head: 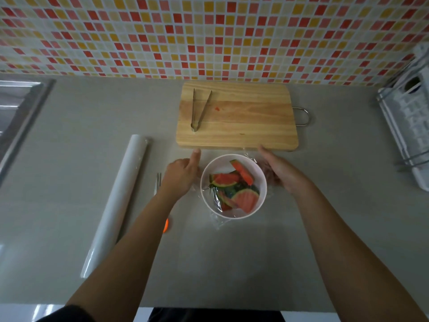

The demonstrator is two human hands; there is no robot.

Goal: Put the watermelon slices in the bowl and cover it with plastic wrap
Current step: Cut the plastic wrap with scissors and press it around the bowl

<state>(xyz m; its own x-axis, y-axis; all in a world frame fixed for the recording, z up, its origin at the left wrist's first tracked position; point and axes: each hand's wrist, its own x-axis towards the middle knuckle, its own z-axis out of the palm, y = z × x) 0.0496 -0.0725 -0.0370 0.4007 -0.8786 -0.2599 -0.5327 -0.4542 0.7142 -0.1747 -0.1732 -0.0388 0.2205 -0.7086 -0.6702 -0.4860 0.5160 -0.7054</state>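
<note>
Now, bowl (222, 157) of watermelon slices (246, 201) between my left hand (183, 176) and right hand (279, 174), fingers straight, pressing plastic wrap (217, 223) to its sides.

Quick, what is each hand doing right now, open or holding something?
Left hand: cannot tell; its fingers are hidden beside the bowl.
Right hand: open, fingers against the plastic wrap.
</note>
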